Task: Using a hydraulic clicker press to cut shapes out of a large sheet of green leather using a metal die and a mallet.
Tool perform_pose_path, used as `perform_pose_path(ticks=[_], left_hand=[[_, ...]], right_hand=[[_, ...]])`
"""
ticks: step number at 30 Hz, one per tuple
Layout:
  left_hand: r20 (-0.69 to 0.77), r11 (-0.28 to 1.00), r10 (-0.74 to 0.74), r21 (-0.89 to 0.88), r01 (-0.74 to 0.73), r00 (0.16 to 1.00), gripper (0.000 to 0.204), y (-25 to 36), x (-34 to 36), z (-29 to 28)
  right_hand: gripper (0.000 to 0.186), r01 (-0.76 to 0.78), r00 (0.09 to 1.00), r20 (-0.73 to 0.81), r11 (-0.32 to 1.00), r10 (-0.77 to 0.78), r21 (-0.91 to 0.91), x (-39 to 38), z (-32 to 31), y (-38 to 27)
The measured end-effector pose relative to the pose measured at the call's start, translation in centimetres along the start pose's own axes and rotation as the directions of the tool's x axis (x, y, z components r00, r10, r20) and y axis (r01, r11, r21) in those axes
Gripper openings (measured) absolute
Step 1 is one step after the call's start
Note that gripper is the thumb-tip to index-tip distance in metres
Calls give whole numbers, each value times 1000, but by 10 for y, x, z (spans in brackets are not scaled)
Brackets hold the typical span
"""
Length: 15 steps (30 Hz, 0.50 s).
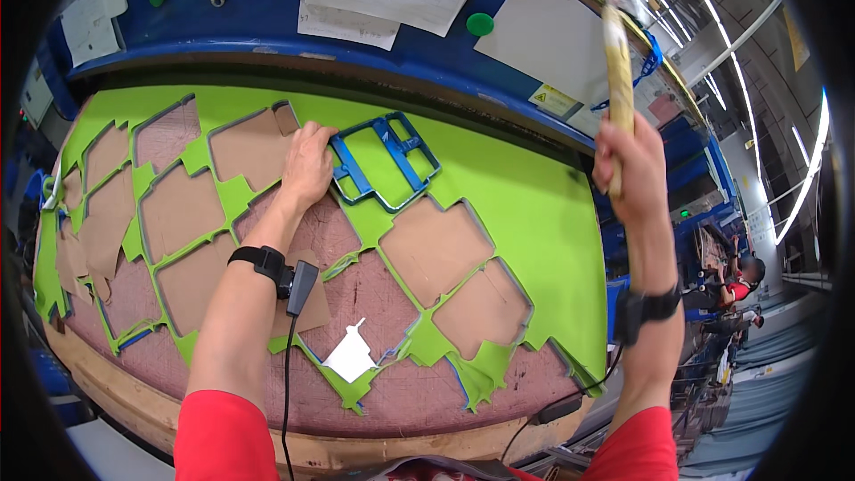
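Observation:
My right hand (634,160) is raised at the upper right, wrapped around the pale wooden handle of a hammer (618,67). The hammer's head points up and is blurred. My left hand (309,163) grips the left edge of a blue metal cutting die (401,156), an outline frame with crossbars. The die lies on a bright green sheet (525,205), beside rows of cut-out openings. Through many of the openings brown flat material (436,249) shows; through others, the worn reddish board (365,289). How my left fingertips sit on the die is partly hidden.
A small white piece (352,354) lies on the board near the front. Loose green strips hang between openings. Behind stands a blue metal panel (240,9) with papers and round magnets. Black straps with cables circle both wrists. Other people (739,289) are far off at the right.

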<state>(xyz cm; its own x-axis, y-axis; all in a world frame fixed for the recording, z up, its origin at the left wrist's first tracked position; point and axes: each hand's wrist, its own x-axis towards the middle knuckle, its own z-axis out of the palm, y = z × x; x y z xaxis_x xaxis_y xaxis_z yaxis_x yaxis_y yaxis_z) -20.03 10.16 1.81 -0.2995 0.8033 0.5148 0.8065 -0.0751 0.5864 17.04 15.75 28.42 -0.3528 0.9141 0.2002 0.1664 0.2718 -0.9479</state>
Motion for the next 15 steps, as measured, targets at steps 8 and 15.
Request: perform_pose_path(ticks=[8, 15], left_hand=[[19, 999, -22, -36, 23, 1000, 36, -12, -12, -12], [51, 999, 18, -47, -16, 999, 36, -4, -7, -4]], right_hand=[[23, 233, 969, -30, 945, -246, -231, -89, 48, 13], [24, 71, 843, 403, 670, 356, -739, -173, 35, 126]])
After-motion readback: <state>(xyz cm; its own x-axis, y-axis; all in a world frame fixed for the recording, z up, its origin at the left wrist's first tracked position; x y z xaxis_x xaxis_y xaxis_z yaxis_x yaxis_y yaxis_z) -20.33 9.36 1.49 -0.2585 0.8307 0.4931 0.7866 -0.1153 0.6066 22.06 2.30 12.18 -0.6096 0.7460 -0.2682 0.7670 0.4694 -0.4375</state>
